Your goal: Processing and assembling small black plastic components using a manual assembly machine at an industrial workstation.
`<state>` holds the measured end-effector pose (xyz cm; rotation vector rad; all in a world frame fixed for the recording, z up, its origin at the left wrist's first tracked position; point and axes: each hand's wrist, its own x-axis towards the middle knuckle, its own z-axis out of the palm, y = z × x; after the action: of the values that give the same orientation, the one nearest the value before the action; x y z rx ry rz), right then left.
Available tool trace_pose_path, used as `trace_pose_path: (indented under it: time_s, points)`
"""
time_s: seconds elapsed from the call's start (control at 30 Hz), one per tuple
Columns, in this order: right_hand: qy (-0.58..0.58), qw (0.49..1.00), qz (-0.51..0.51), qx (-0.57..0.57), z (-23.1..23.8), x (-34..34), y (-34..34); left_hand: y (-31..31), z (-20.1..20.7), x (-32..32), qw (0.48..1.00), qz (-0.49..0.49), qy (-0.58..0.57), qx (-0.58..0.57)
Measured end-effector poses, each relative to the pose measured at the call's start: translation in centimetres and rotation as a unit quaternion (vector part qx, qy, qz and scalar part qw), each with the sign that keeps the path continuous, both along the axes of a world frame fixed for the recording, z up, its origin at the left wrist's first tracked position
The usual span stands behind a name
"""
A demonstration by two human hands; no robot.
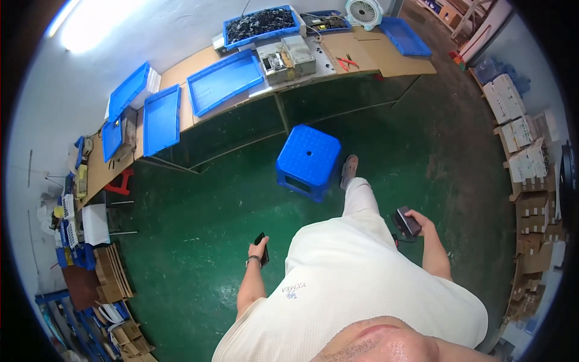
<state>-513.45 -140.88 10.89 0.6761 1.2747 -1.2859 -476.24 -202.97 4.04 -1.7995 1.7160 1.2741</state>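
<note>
My left hand (257, 250) is wrapped round a flat black object (265, 258) that looks like a phone, held low at my side above the green floor. On that wrist is a dark band (254, 260). In my right hand (421, 221) is a dark grey box-shaped device (406, 221), with a black cable (408, 240) hanging beneath it. A blue plastic stool (309, 155) with a hole in its seat stands in front of me, beside my forward foot. Neither hand touches the stool.
Along the far wall runs a long workbench (386, 55) with blue trays (223, 81), a tray of black parts (260, 25), a metal machine (286, 58), red-handled pliers (347, 62) and a fan (363, 12). Boxes (505, 99) line the right; flattened cardboard (110, 271) leans at left.
</note>
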Motion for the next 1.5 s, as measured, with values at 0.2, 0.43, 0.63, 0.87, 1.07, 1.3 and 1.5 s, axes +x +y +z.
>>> trace_pose_path:
  time_s: [0.2,0.43,0.63,0.87,1.07,1.3,1.5]
  points:
    - [-0.040,0.994,0.101,-0.019,0.6,-24.2,-5.1,1.4,5.0,-20.9,0.987,-0.063,0.103,-0.105]
    - [0.009,0.992,0.076,-0.105,3.9,-49.5,-13.4,4.9,14.5,-51.1,0.951,-0.260,0.125,-0.113]
    - [0.083,0.975,0.070,-0.196,9.2,-66.1,-21.0,6.4,22.7,-69.6,0.895,-0.333,0.161,-0.251]
    - [0.146,0.954,0.129,-0.227,5.8,-79.8,-30.0,5.4,26.4,-79.7,0.870,-0.354,0.144,-0.312]
    - [0.224,0.956,0.101,-0.158,-2.3,-83.3,-37.5,2.4,25.0,-82.0,0.865,-0.382,0.159,-0.282]
    - [0.389,0.917,0.082,0.029,-5.1,-83.0,-43.6,-5.0,22.7,-82.9,0.852,-0.410,0.234,-0.227]
    - [0.635,0.680,0.217,0.294,-4.2,-79.7,-47.8,-11.3,18.2,-85.3,0.814,-0.432,0.362,-0.144]
